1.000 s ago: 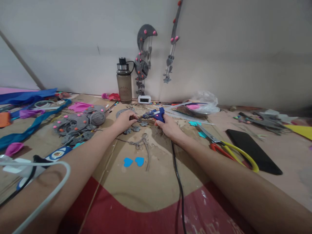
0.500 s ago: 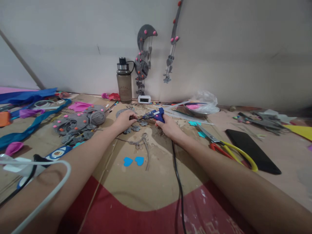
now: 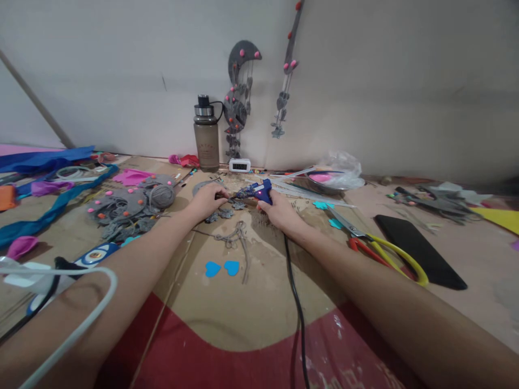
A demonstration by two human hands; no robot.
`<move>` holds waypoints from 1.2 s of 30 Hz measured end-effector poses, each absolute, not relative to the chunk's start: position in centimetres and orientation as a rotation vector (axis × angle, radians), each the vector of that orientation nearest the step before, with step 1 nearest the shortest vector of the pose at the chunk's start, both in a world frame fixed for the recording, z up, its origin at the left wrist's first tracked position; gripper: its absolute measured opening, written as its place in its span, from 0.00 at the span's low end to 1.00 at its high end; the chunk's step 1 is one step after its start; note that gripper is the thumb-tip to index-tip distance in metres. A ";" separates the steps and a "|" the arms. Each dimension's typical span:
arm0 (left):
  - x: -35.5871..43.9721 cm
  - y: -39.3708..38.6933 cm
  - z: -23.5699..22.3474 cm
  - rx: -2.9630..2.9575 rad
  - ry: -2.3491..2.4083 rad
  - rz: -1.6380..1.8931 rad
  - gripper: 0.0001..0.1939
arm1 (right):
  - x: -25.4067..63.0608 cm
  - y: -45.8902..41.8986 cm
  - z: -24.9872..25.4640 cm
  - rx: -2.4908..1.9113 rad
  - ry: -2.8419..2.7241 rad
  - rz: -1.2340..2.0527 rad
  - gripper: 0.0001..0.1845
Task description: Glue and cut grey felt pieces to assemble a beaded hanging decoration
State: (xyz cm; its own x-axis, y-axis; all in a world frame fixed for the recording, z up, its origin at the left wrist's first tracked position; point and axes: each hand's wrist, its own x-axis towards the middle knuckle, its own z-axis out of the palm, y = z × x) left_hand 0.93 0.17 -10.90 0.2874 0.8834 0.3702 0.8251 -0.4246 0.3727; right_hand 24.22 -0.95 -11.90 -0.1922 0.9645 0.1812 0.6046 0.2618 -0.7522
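My right hand [image 3: 278, 209] is closed around a blue glue gun [image 3: 261, 190], whose nozzle points left toward my other hand. A black cord [image 3: 298, 302] runs from the gun down the cardboard. Fingers bent together, my left hand [image 3: 210, 199] pinches something small and dark at the nozzle, too small to make out. Grey felt flower pieces [image 3: 221, 214] lie just under that hand. Nearer to me are a tangle of grey yarn [image 3: 231, 237] and two blue heart cutouts [image 3: 231, 268], side by side on the cardboard.
Yellow-and-red scissors [image 3: 377, 246] and a black phone [image 3: 419, 251] lie at right. A bottle [image 3: 206, 138] and a small white clock [image 3: 239, 165] stand against the wall. Grey felt with pompoms and a yarn ball [image 3: 162, 194] sit at left. A white cable [image 3: 111, 292] crosses before my left forearm.
Almost nothing differs. The glue gun and my right hand have shifted very slightly; my left hand stays in the same place.
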 end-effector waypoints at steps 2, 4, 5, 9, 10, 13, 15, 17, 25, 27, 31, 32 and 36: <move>0.8 0.3 -11.1 2.437 1.616 0.823 0.04 | 24.2 -1.0 -11.8 -1.433 -1.894 0.711 0.07; 0.7 0.4 -11.2 2.447 1.609 0.832 0.04 | 24.3 -1.0 -11.7 -1.434 -1.901 0.701 0.07; 0.7 0.5 -11.3 2.452 1.603 0.833 0.04 | 24.3 -1.1 -11.7 -1.436 -1.902 0.697 0.07; 0.8 0.4 -11.1 2.448 1.599 0.824 0.04 | 24.4 -1.2 -11.5 -1.433 -1.886 0.693 0.07; 0.8 0.3 -11.0 2.442 1.601 0.822 0.04 | 24.4 -1.3 -11.4 -1.432 -1.877 0.702 0.07; 1.0 0.1 -10.8 2.426 1.612 0.816 0.04 | 24.4 -1.3 -11.5 -1.426 -1.855 0.739 0.07; 1.0 0.1 -10.8 2.420 1.619 0.809 0.03 | 24.3 -1.2 -11.6 -1.420 -1.857 0.730 0.07; 0.9 0.2 -10.9 2.422 1.620 0.810 0.03 | 24.2 -1.2 -11.7 -1.419 -1.872 0.705 0.07; 0.7 0.5 -11.3 2.438 1.620 0.819 0.04 | 24.2 -1.4 -11.2 -1.483 -1.915 0.688 0.08; 0.7 0.5 -11.3 2.439 1.606 0.830 0.04 | 24.3 -1.6 -11.0 -1.488 -1.916 0.687 0.08; 0.6 0.4 -11.3 2.438 1.595 0.844 0.04 | 24.5 -1.7 -10.8 -1.496 -1.895 0.692 0.07; 0.7 0.4 -11.3 2.439 1.596 0.843 0.03 | 24.5 -1.7 -10.9 -1.484 -1.886 0.703 0.07; 0.8 0.3 -11.1 2.437 1.611 0.825 0.03 | 24.4 -1.6 -11.1 -1.451 -1.841 0.738 0.08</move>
